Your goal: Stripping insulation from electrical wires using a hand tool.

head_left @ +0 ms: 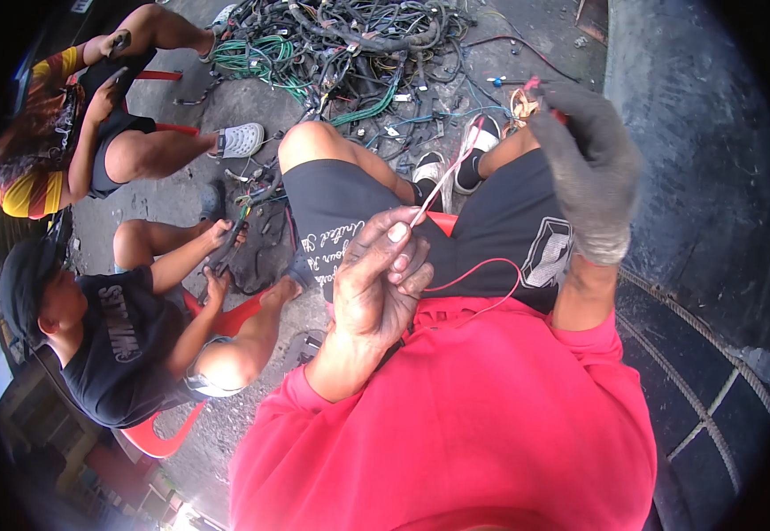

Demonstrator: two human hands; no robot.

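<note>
Your left fingers (397, 234) pinched wire (441, 187).
Its upper length slanted up-right; what your right hand (590, 173) held was unclear.

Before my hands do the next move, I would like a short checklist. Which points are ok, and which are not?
1. Left hand pinches the pink wire between thumb and forefinger: ok.
2. Right hand has a firm hold: cannot tell, its grasp is unclear.
3. Both hands gloved: not ok, the grey glove is on the right only.
4. Lap free of wire: not ok, a thin red wire loops over the dark shorts.
5. Hands clear of the wiring-harness pile: ok.
</note>
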